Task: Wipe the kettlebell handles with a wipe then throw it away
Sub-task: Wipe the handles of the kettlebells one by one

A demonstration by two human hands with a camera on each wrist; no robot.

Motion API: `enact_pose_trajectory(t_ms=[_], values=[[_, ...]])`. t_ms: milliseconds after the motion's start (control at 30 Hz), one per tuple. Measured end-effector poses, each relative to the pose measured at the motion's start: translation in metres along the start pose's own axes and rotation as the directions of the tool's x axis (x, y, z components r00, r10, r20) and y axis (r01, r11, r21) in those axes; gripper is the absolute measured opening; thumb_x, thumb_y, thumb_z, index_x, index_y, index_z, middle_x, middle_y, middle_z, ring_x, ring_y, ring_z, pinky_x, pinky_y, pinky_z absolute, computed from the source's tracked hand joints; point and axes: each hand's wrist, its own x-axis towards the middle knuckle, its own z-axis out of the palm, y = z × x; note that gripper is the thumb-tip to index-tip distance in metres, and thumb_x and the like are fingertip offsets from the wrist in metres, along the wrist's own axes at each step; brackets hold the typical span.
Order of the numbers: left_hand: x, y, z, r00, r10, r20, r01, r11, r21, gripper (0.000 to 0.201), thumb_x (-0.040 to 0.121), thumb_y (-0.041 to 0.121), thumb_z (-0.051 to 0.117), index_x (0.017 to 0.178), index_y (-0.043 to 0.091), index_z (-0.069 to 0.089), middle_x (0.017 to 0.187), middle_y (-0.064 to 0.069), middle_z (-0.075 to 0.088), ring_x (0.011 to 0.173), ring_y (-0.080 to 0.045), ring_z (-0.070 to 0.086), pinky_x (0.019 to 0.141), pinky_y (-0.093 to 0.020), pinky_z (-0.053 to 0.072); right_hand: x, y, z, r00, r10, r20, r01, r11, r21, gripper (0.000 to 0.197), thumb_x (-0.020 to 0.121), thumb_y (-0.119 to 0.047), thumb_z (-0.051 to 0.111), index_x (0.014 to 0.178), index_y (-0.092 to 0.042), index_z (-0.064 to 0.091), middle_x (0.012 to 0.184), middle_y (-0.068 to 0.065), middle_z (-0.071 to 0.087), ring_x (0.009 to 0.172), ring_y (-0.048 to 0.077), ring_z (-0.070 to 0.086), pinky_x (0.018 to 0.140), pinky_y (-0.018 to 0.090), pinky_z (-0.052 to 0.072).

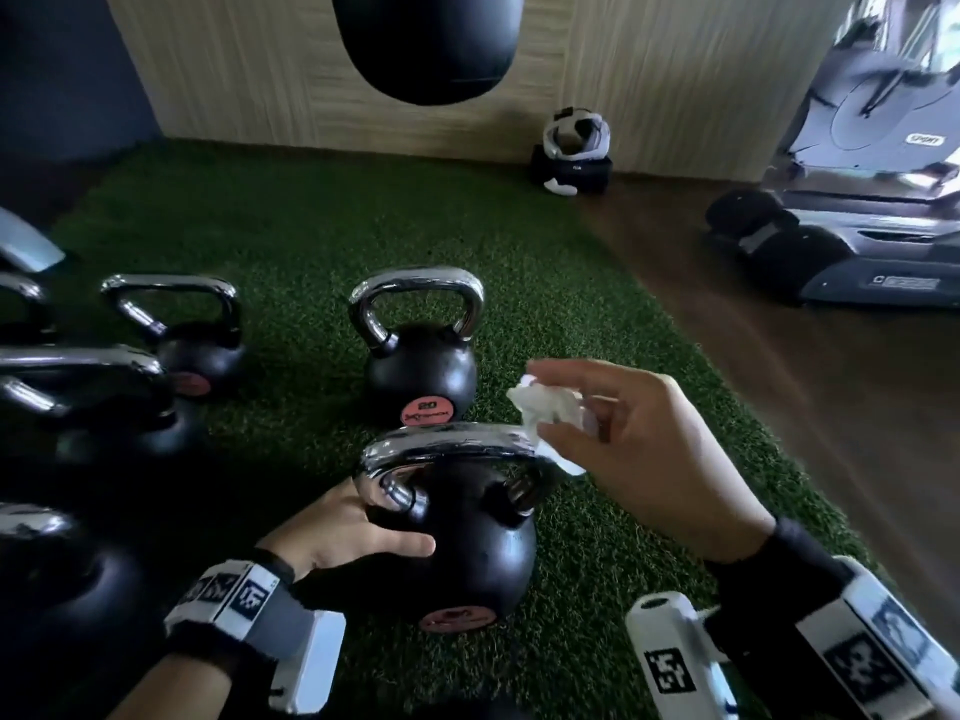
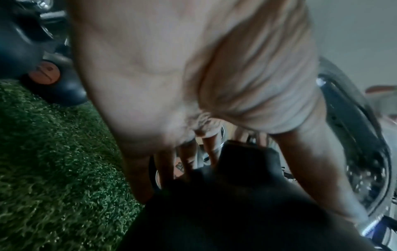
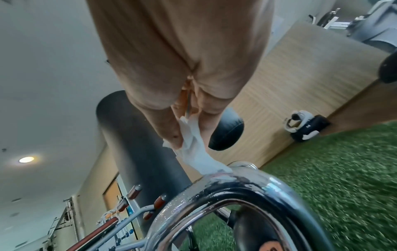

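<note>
A black kettlebell with a chrome handle stands on the green turf right in front of me. My left hand rests on its left side, thumb laid across the ball and fingers hidden behind it. My right hand pinches a crumpled white wipe at the handle's right end. In the right wrist view the wipe hangs from the fingers and its tail touches the wet handle. In the left wrist view my left hand has its fingers spread against the dark ball.
A second kettlebell marked 20 stands just behind. Several more kettlebells crowd the left side. A black punching bag hangs overhead at the back. White headgear sits by the wall, a grey exercise machine at the right.
</note>
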Motion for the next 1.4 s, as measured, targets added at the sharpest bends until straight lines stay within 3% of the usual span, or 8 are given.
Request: enact_pose_trajectory(t_ms=[100, 200, 300, 567, 733, 1000, 1200, 1400], values=[[-0.001, 0.01, 0.008, 0.993, 0.114, -0.013, -0.115, 0.992, -0.046, 0.07, 0.051, 0.068, 0.092, 0.113, 0.073, 0.059, 0.125, 0.043, 0.061, 0.122, 0.019, 0.052, 0.106, -0.01, 0.037, 0.015, -0.002, 0.017, 0.999, -0.037, 0.009, 0.038, 0.999, -0.02, 0.037, 0.085, -0.029, 0.079, 0.12, -0.041, 0.073, 0.102, 0.003, 0.078, 0.086, 0.031, 0.074, 0.08, 0.054, 0.061], [-0.001, 0.007, 0.014, 0.977, 0.202, -0.07, -0.209, 0.97, -0.121, 0.081, 0.054, 0.064, 0.094, 0.125, 0.069, 0.055, 0.137, 0.036, 0.057, 0.132, 0.013, 0.048, 0.112, -0.013, 0.035, 0.02, -0.003, 0.032, 0.996, -0.078, 0.037, 0.079, 0.996, -0.035, 0.032, 0.085, -0.024, 0.083, 0.114, -0.034, 0.079, 0.106, -0.019, 0.078, 0.096, 0.001, 0.072, 0.091, 0.029, 0.058], [-0.004, 0.003, 0.018, 0.976, 0.201, -0.088, -0.214, 0.96, -0.18, 0.081, 0.052, 0.06, 0.096, 0.124, 0.065, 0.06, 0.135, 0.033, 0.061, 0.13, 0.011, 0.052, 0.111, -0.014, 0.038, 0.02, -0.002, 0.046, 0.985, -0.169, 0.028, 0.171, 0.977, -0.124, 0.028, 0.083, -0.017, 0.084, 0.109, -0.028, 0.082, 0.106, -0.017, 0.077, 0.099, -0.002, 0.068, 0.09, 0.014, 0.051], [-0.004, -0.007, 0.024, 0.981, 0.115, -0.159, -0.151, 0.96, -0.235, 0.088, 0.048, 0.058, 0.098, 0.128, 0.059, 0.06, 0.128, 0.043, 0.057, 0.124, 0.02, 0.049, 0.114, -0.02, 0.035, 0.001, 0.02, 0.058, 0.944, -0.263, -0.2, 0.197, 0.935, -0.296, 0.021, 0.088, -0.015, 0.08, 0.106, -0.024, 0.081, 0.094, -0.007, 0.069, 0.089, 0.016, 0.063, 0.082, 0.033, 0.051], [-0.006, -0.007, 0.026, 0.98, 0.11, -0.164, -0.147, 0.961, -0.234, 0.093, 0.047, 0.067, 0.094, 0.132, 0.061, 0.057, 0.136, 0.039, 0.056, 0.131, 0.014, 0.048, 0.12, -0.027, 0.034, -0.009, 0.024, 0.064, 0.916, -0.323, -0.239, 0.234, 0.913, -0.334, 0.025, 0.088, -0.001, 0.077, 0.108, -0.016, 0.08, 0.097, -0.005, 0.07, 0.091, 0.019, 0.062, 0.083, 0.025, 0.049], [-0.014, 0.0, 0.027, 0.988, 0.103, -0.115, -0.128, 0.961, -0.246, 0.094, 0.059, 0.058, 0.092, 0.143, 0.049, 0.052, 0.124, 0.052, 0.054, 0.12, 0.028, 0.046, 0.109, -0.012, 0.032, -0.01, 0.036, 0.043, 0.937, -0.139, -0.319, 0.068, 0.972, -0.225, 0.019, 0.091, -0.01, 0.073, 0.106, -0.019, 0.081, 0.092, -0.01, 0.073, 0.079, 0.003, 0.066, 0.071, 0.006, 0.046], [-0.018, -0.002, 0.029, 0.987, 0.081, -0.14, -0.112, 0.965, -0.237, 0.096, 0.056, 0.07, 0.089, 0.142, 0.052, 0.052, 0.139, 0.037, 0.055, 0.134, 0.013, 0.046, 0.116, -0.021, 0.031, -0.017, 0.051, 0.033, 0.948, -0.024, -0.318, -0.042, 0.979, -0.199, 0.018, 0.092, -0.014, 0.074, 0.105, -0.023, 0.082, 0.087, -0.016, 0.076, 0.072, 0.0, 0.068, 0.065, 0.007, 0.048], [-0.021, 0.002, 0.031, 0.988, 0.07, -0.135, -0.102, 0.964, -0.246, 0.069, 0.071, 0.05, 0.09, 0.132, 0.053, 0.058, 0.127, 0.036, 0.064, 0.123, 0.014, 0.056, 0.109, -0.018, 0.039, -0.025, 0.08, 0.03, 0.945, 0.176, -0.275, -0.194, 0.98, -0.039, 0.011, 0.09, -0.02, 0.078, 0.095, -0.029, 0.08, 0.082, -0.014, 0.078, 0.076, 0.007, 0.074, 0.068, 0.032, 0.059]])
